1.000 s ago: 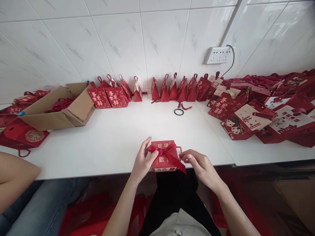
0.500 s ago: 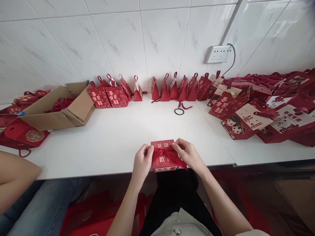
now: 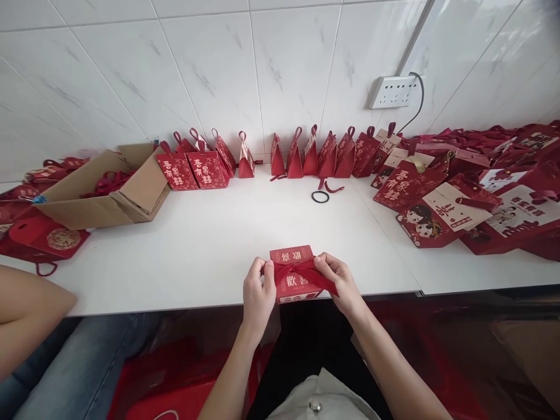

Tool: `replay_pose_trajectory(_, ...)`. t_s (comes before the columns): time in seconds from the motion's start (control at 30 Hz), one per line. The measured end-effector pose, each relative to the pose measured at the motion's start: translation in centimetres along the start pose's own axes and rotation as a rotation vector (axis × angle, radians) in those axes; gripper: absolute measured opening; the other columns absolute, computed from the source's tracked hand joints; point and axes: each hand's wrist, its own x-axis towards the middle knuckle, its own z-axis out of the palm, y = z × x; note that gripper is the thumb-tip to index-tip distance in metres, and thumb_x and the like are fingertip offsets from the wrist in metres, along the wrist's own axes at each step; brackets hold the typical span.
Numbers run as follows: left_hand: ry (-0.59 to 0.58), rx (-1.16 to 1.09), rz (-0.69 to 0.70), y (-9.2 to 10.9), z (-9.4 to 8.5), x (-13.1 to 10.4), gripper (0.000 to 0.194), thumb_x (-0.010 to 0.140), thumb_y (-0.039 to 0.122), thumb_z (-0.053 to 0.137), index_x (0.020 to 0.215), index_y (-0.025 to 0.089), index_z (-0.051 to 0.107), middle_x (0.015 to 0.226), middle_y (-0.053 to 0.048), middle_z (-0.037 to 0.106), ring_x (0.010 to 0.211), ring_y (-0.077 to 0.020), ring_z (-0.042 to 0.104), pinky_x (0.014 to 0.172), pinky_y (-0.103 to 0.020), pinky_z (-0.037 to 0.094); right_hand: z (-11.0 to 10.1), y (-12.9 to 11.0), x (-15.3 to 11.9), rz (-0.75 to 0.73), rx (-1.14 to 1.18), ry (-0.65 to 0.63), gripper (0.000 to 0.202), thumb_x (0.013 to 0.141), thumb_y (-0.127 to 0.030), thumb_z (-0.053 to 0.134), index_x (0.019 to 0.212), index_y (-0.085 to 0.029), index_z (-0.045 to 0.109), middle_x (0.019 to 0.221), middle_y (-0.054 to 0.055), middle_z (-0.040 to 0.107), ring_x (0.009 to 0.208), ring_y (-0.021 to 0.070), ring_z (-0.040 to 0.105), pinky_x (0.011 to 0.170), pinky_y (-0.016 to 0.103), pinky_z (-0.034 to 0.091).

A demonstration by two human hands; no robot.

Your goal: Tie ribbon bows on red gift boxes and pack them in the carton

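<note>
A red gift box with pale characters lies at the front edge of the white table, between my hands. Across its top runs a red ribbon, knotted in a bow at the middle. My left hand pinches the ribbon's left loop at the box's left side. On the other side, my right hand is closed on the right part of the ribbon, and one ribbon tail hangs below it. The fingers partly hide the loops.
Several small red gift bags stand along the tiled wall. At left is a cardboard box holding red items; at right, a heap of printed red bags. A black ring lies mid-table. Another person's arm rests at far left.
My hands have drawn slightly apart, the right one moving outward with the ribbon. The bow looks flatter and tighter. The whole view has shifted a little.
</note>
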Motion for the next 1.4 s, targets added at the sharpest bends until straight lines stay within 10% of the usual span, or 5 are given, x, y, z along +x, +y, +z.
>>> replay_pose_trajectory(0.23,-0.347,-0.268,-0.129,-0.5,-2.5,0.2,0.045,0.088,0.057,0.027,0.078,0.021,0.052,0.081,-0.002,0.058,0.078,-0.0171,0.054,0.073,-0.026,0.042,-3.7,-1.0,0.4,-0.209,-0.215,-0.125,0.046,0.078,-0.061,0.053,0.105,-0.024,0.049,0.102,0.006,0.055,0.098,0.0216,0.055,0.082,0.036,0.047)
replay_pose_trajectory(0.37,-0.467,-0.215,-0.133,-0.2,-3.7,-0.1,0.038,0.086,0.054,0.040,0.076,0.020,0.054,0.083,-0.002,0.061,0.079,-0.0177,0.055,0.074,-0.026,0.042,-4.2,-1.6,0.0,-0.316,-0.624,-0.389,0.110,0.057,-0.052,0.079,0.142,-0.031,0.013,0.150,0.011,0.015,0.137,0.0310,0.023,0.108,0.048,0.031)
replay_pose_trajectory(0.97,-0.844,0.315,-0.226,-1.1,-6.9,-3.0,0.023,0.076,0.036,0.053,0.061,0.019,0.058,0.059,-0.002,0.068,0.057,-0.0181,0.064,0.057,-0.025,0.043,-2.0,-0.3,-0.6,-0.354,-0.759,-0.287,0.096,0.071,-0.028,0.068,0.142,-0.030,0.003,0.140,0.014,0.030,0.128,0.0282,0.038,0.101,0.048,0.040)
replay_pose_trajectory(1.2,-0.295,0.209,-0.036,0.3,-7.2,1.3,0.031,0.084,0.046,0.043,0.068,0.022,0.053,0.068,0.000,0.059,0.066,-0.0167,0.055,0.059,-0.025,0.038,-3.3,-2.5,0.1,-0.302,-0.593,-0.122,0.057,0.082,-0.062,0.044,0.121,-0.022,0.042,0.117,0.011,0.053,0.106,0.0254,0.053,0.086,0.040,0.045)
replay_pose_trajectory(1.4,-0.303,0.094,-0.002,1.4,-2.9,2.9,0.044,0.082,0.057,0.042,0.058,0.021,0.034,0.053,0.006,0.031,0.050,-0.0114,0.033,0.050,-0.023,0.027,0.2,-4.7,1.7,-0.180,-0.804,0.012,0.047,0.085,-0.053,0.043,0.052,-0.020,0.034,0.049,-0.003,0.039,0.048,0.0115,0.034,0.049,0.026,0.028)
